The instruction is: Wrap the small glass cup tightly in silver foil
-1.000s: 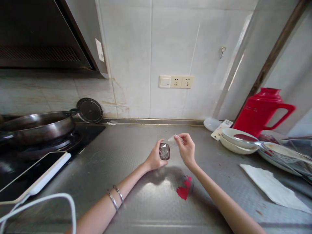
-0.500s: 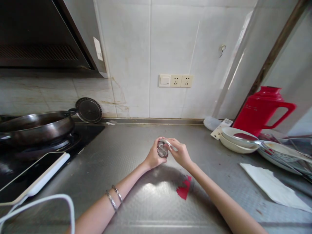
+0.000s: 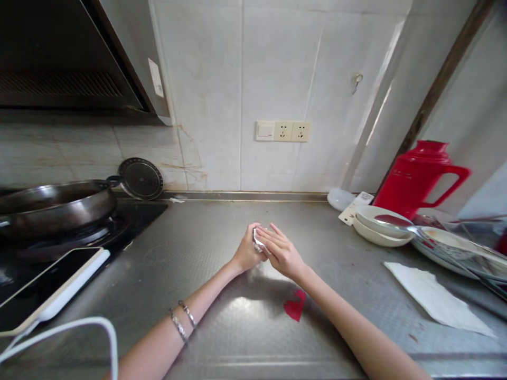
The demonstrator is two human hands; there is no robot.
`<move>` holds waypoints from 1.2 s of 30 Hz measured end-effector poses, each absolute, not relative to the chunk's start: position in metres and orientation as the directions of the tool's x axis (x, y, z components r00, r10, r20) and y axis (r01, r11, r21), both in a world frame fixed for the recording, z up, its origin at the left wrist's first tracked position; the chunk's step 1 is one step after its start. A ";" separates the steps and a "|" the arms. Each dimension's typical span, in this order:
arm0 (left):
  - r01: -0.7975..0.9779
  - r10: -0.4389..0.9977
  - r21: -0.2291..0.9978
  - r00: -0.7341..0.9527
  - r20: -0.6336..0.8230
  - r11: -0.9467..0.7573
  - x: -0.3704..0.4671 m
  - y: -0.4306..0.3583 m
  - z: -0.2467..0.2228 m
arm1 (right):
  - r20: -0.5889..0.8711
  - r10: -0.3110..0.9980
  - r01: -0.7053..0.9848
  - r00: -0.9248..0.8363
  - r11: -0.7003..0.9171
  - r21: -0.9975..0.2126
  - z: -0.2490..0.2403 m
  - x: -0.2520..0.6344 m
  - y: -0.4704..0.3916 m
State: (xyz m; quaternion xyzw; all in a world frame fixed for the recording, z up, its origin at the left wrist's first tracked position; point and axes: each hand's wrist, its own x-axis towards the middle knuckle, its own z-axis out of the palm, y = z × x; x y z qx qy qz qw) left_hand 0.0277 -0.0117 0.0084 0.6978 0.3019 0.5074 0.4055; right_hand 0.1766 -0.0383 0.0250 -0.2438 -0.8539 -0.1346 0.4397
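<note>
Above the middle of the metal counter, my left hand point(image 3: 249, 250) is wrapped round a small silvery thing point(image 3: 258, 241) with a whitish, shiny edge. Only a sliver of it shows between my hands, so its kind cannot be made out. My right hand point(image 3: 283, 254) lies over it from the right, fingers stretched out, palm side against its top. Closer to me, a torn scrap of red material point(image 3: 295, 306) lies on the counter.
To the left, a steel pan point(image 3: 55, 208) sits on the black stove, with a phone point(image 3: 49, 290) and its white cable in front. On the right are a red thermos jug point(image 3: 414, 179), stacked white bowls point(image 3: 382, 237) and a white paper sheet point(image 3: 435, 298).
My right hand has gone from pinching at the silvery thing's edge to lying flat across its top, covering most of it. The view has shifted slightly.
</note>
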 end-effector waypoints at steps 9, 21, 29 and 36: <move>0.037 0.834 0.874 0.323 0.448 -0.484 0.029 -0.012 0.012 | 0.838 0.334 0.547 -0.431 0.835 -0.051 0.027 0.180 -0.040; 0.029 0.853 0.902 0.339 0.397 -0.431 0.029 -0.014 0.013 | 0.867 0.424 0.557 -0.263 0.800 -0.222 0.023 0.183 -0.033; -0.051 0.833 0.911 0.388 0.396 -0.409 0.030 -0.012 0.010 | 0.843 0.317 0.511 -0.435 0.857 -0.058 0.020 0.184 -0.035; -0.085 0.868 0.939 0.360 0.342 -0.334 0.032 -0.016 0.014 | 0.867 0.336 0.551 -0.367 0.830 -0.088 0.023 0.188 -0.033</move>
